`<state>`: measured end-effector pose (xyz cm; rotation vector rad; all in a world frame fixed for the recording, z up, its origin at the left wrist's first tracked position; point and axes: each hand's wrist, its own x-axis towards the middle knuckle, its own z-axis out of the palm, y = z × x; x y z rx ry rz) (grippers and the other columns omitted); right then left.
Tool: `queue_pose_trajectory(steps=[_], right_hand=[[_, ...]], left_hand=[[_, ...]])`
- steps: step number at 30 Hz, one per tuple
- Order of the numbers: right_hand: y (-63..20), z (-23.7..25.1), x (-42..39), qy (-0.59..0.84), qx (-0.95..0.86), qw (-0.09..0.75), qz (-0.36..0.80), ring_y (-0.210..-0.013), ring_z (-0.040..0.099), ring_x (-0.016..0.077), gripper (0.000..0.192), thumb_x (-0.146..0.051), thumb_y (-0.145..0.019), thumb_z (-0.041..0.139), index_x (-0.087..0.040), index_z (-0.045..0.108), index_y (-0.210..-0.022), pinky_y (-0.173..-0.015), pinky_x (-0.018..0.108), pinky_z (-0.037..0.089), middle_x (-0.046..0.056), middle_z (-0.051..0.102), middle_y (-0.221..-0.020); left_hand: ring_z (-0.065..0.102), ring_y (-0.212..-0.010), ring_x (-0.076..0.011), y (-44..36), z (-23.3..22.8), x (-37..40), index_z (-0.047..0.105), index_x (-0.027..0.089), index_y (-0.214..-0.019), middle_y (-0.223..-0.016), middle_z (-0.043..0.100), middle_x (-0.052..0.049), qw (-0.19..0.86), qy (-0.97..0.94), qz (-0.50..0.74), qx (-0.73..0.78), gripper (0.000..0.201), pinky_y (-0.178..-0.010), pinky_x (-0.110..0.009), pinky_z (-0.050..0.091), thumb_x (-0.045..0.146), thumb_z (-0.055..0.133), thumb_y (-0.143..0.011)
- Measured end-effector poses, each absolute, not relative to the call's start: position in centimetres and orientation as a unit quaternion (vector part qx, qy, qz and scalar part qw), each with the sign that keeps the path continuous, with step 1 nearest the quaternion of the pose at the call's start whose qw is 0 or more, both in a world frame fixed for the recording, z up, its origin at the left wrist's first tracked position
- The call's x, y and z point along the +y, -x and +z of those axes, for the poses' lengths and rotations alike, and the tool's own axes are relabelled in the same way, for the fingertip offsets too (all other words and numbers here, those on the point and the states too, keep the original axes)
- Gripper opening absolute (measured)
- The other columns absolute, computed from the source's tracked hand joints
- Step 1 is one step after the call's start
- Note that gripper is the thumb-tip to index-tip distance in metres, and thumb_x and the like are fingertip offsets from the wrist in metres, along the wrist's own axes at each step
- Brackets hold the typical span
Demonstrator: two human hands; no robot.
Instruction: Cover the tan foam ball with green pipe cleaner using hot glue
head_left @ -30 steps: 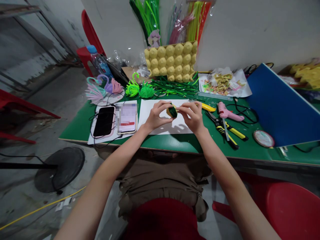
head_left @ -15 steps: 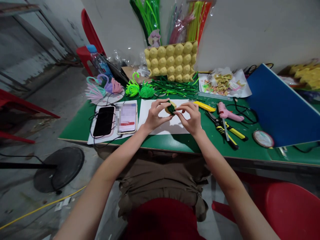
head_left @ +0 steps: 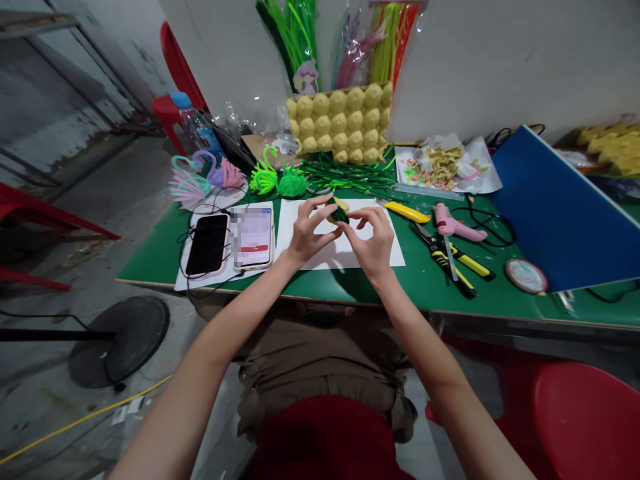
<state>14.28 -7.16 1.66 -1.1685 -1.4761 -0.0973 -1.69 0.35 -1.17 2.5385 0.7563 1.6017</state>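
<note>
Over a white sheet of paper (head_left: 327, 259), my left hand (head_left: 309, 230) holds a small yellow egg-carton cup (head_left: 342, 203) between thumb and fingers. Dark green pipe cleaner (head_left: 341, 215) covers part of the cup's side. My right hand (head_left: 374, 241) pinches the same piece from the right with thumb and index finger. Whether the right fingertips grip the pipe cleaner or the cup itself is too small to tell. Behind the hands lie loose dark green pipe cleaners (head_left: 350, 175), below a yellow egg carton (head_left: 340, 120) propped upright.
Right of the paper lie a yellow utility knife (head_left: 407, 213), pliers (head_left: 467, 262), a pink glue gun (head_left: 453, 223) and a tape roll (head_left: 526, 276). Two phones (head_left: 209, 243) lie left. Pipe-cleaner swans (head_left: 267, 175) stand behind. A blue board (head_left: 565, 213) leans at right.
My right hand has shifted slightly left and its wrist has turned, still at the cup. The cup has tilted a little in my left hand.
</note>
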Motion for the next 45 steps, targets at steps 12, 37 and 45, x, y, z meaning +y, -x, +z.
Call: queue_pose_trajectory(steps=[12, 37, 45], right_hand=[[-14.2, 0.8, -6.9, 0.496, -0.616, 0.611, -0.021, -0.068, 0.056, 0.0149, 0.021, -0.043, -0.093, 0.069, -0.022, 0.066, -0.090, -0.078, 0.036, 0.050, 0.002, 0.066, -0.087], [-14.3, 0.2, -7.0, 0.484, -0.649, 0.563, -0.167, -0.068, 0.060, 0.0150, 0.013, -0.034, -0.097, 0.064, -0.022, 0.067, -0.100, -0.081, 0.035, 0.043, 0.004, 0.070, -0.093], [-14.5, 0.2, -7.0, 0.452, -0.675, 0.547, -0.202, -0.081, 0.066, 0.0173, 0.017, -0.027, -0.099, 0.059, -0.021, 0.067, -0.114, -0.085, 0.036, 0.040, 0.007, 0.071, -0.100]], left_hand=[[0.068, -0.118, -0.0271, 1.6, -1.3, 0.4, 0.067, 0.024, -0.121, -0.129, 0.069, -0.014, -0.009, -0.816, 0.523, 0.247, 0.041, -0.089, -0.043, 0.059, 0.053, 0.068, -0.091], [0.069, -0.119, -0.0266, 1.6, -1.0, 0.3, 0.065, 0.024, -0.124, -0.128, 0.069, -0.014, 0.013, -0.815, 0.532, 0.228, 0.044, -0.096, -0.043, 0.058, 0.050, 0.072, -0.090], [0.068, -0.122, -0.0281, 1.8, -1.2, 0.4, 0.064, 0.025, -0.128, -0.132, 0.069, -0.014, 0.017, -0.825, 0.514, 0.236, 0.047, -0.099, -0.047, 0.055, 0.052, 0.071, -0.089]])
